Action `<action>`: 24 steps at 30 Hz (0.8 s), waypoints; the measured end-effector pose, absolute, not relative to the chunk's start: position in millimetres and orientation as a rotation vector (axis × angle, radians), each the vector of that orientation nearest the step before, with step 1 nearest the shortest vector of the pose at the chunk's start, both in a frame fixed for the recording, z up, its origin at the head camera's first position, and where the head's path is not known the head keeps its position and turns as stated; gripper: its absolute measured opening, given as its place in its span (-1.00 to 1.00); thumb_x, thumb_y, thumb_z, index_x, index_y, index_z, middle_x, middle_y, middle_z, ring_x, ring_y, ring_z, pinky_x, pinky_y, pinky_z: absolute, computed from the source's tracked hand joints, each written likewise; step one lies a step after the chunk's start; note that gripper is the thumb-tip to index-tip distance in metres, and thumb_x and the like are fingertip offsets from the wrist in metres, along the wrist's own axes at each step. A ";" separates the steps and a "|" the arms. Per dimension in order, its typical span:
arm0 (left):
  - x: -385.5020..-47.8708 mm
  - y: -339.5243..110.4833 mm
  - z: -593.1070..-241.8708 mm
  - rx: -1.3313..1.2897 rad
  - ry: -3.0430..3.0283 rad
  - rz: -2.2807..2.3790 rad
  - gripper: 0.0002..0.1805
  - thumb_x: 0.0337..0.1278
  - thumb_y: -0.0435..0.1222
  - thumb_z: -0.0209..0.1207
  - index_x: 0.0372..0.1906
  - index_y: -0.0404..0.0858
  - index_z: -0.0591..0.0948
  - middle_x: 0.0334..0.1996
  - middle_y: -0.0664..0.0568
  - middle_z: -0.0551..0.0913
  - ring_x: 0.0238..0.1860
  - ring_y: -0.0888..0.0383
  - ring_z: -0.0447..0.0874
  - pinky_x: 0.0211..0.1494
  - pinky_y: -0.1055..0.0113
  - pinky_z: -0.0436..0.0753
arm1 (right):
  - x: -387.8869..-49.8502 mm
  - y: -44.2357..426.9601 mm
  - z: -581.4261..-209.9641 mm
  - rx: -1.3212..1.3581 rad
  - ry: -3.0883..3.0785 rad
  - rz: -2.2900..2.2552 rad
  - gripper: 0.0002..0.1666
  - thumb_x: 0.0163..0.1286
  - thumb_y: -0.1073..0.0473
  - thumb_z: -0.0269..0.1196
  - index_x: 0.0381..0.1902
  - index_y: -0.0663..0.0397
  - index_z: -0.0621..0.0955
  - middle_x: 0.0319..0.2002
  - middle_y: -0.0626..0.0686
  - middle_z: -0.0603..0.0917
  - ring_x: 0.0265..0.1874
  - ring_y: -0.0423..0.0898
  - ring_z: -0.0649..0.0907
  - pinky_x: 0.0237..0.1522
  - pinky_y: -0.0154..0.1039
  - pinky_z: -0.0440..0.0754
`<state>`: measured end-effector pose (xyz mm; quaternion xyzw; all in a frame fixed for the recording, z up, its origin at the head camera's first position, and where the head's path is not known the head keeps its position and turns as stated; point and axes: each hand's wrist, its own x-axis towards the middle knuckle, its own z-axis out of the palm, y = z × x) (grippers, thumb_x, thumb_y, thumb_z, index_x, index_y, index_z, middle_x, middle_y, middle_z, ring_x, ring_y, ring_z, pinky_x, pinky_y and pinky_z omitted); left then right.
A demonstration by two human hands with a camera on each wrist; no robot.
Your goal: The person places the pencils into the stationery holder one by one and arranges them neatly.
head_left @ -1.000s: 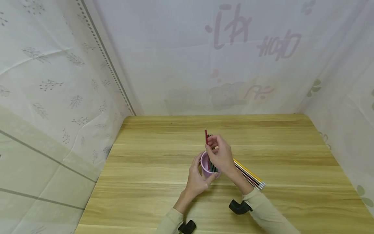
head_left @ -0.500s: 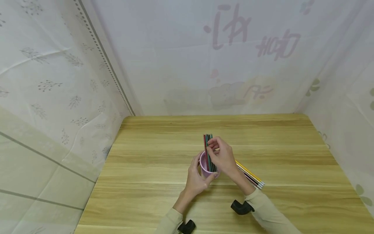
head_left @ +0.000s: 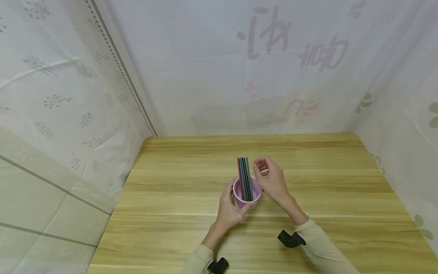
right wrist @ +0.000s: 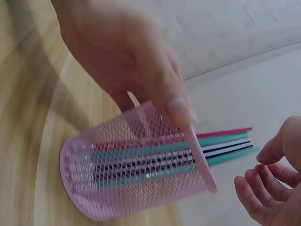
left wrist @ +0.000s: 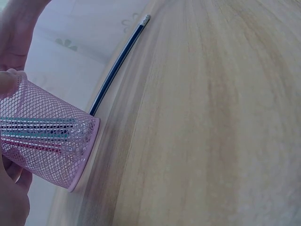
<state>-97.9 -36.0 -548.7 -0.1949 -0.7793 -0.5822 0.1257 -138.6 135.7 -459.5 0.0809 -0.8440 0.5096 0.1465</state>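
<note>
A person with beige sleeves (head_left: 321, 243) has both hands at work over a wooden surface (head_left: 171, 190). The left hand (head_left: 230, 209) holds a pink mesh cup (right wrist: 136, 195), which stands on the surface; the thumb is laid at the near side of the rim and the fingers go around the other side. In the cup there are several pencils (head_left: 244, 177), red, green and black, close together, and their upper ends come out well above the rim. The right hand (head_left: 272, 182) is just beside the cup, on its right; its fingers are loosely bent and hold nothing. A dark blue pencil (left wrist: 117, 66) lies on the surface; I cannot tell if it touches the cup.
</note>
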 end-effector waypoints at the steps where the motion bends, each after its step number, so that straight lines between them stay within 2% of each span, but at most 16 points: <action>1: -97.9 -36.0 -549.0 -0.565 -2.266 -1.693 -0.01 -0.09 -0.18 0.52 0.46 -0.35 0.31 0.25 -0.12 0.54 0.23 -0.08 0.59 0.34 0.00 0.61 | -139.4 137.9 -460.2 0.224 -2.427 1.462 -0.80 0.31 0.42 0.27 -0.09 0.27 0.61 -0.29 0.15 0.72 -0.32 -0.02 0.69 -0.31 -0.38 0.73; 8: -97.9 -34.7 -548.3 -0.554 -2.252 -1.669 -0.02 -0.16 -0.23 0.55 0.45 -0.28 0.35 0.24 -0.13 0.55 0.22 -0.09 0.60 0.32 -0.02 0.62 | -142.4 154.8 -467.2 0.167 -2.439 1.413 -0.82 0.32 0.41 0.26 -0.11 0.25 0.62 -0.29 0.15 0.73 -0.34 -0.06 0.68 -0.34 -0.47 0.69; 17: -87.8 -34.0 -515.1 -0.571 -2.214 -1.732 -0.04 -0.24 -0.42 0.52 0.37 -0.57 0.34 0.18 -0.41 0.54 0.18 -0.32 0.59 0.27 -0.21 0.59 | -141.0 171.4 -475.7 0.125 -2.461 1.372 -0.82 0.31 0.38 0.27 -0.12 0.29 0.63 -0.32 0.14 0.71 -0.38 -0.13 0.66 -0.38 -0.52 0.66; 24: -84.7 -34.1 -504.6 -0.568 -2.227 -1.741 -0.07 -0.23 -0.43 0.52 0.35 -0.58 0.35 0.17 -0.42 0.54 0.17 -0.32 0.60 0.28 -0.16 0.61 | -141.3 178.8 -484.7 0.091 -2.503 1.364 -0.82 0.31 0.37 0.27 -0.12 0.30 0.62 -0.31 0.16 0.71 -0.37 -0.09 0.66 -0.37 -0.52 0.65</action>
